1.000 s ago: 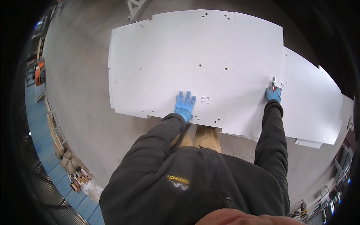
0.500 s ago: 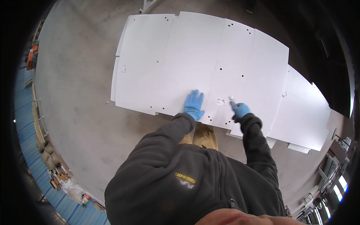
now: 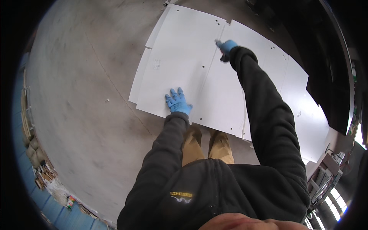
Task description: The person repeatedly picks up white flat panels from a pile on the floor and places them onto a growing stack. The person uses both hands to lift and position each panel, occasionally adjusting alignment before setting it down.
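Several white panels (image 3: 172, 46) with small dark drilled holes lie side by side and overlapping in front of me. My left hand (image 3: 178, 102), in a blue glove, rests flat with fingers spread near the close edge of the leftmost large panel. Farther off, my right hand (image 3: 229, 46), also blue-gloved, reaches over the far part of the panels, by the seam between two of them. Its fingers are closed round a small object with a greyish tip; blur and size hide its kind. A pale sticker (image 3: 156, 64) is on the left panel.
Grey concrete floor (image 3: 92, 76) with a long crack lies to the left. Sacks (image 3: 33, 147) and wooden pieces (image 3: 45, 173) line the far left by a blue wall. A dark structure (image 3: 326, 69) borders the panels at right. Metal equipment (image 3: 326, 176) stands at lower right.
My right hand has moved away from a labelled spot near the close edge to the far side, farther left. My left hand has shifted onto the leftmost large panel, and the view has moved left.
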Action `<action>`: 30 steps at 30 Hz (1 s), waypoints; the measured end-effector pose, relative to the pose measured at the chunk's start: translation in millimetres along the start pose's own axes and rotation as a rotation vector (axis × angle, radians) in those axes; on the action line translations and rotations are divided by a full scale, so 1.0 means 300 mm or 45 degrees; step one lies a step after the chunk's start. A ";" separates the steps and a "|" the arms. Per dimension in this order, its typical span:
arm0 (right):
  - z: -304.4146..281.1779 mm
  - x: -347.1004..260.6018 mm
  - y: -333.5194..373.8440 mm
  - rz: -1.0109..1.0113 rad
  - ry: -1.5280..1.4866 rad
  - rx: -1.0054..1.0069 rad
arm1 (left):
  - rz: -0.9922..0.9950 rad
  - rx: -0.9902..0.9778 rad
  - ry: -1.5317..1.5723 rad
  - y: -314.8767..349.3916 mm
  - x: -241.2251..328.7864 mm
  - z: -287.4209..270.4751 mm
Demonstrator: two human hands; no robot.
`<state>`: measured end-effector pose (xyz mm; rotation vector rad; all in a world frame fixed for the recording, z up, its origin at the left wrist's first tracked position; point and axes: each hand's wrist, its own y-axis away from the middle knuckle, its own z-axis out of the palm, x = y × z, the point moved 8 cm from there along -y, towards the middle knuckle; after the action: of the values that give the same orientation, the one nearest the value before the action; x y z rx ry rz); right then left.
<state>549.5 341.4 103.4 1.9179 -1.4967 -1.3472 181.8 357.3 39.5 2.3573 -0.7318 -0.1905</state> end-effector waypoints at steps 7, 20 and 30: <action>0.337 -0.283 -0.205 -0.165 0.310 -0.113 | 0.032 0.000 0.067 -0.004 -0.013 -0.005; 0.576 -0.301 0.082 -0.294 0.528 -0.586 | 0.051 -0.011 0.261 0.010 -0.024 -0.019; 0.469 0.455 0.440 0.148 -0.217 -0.055 | -0.271 0.860 0.485 -0.004 -0.433 -0.078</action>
<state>357.5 207.1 72.1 1.6980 -1.6169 -1.5086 81.4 442.3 50.1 2.9796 -0.3877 0.4804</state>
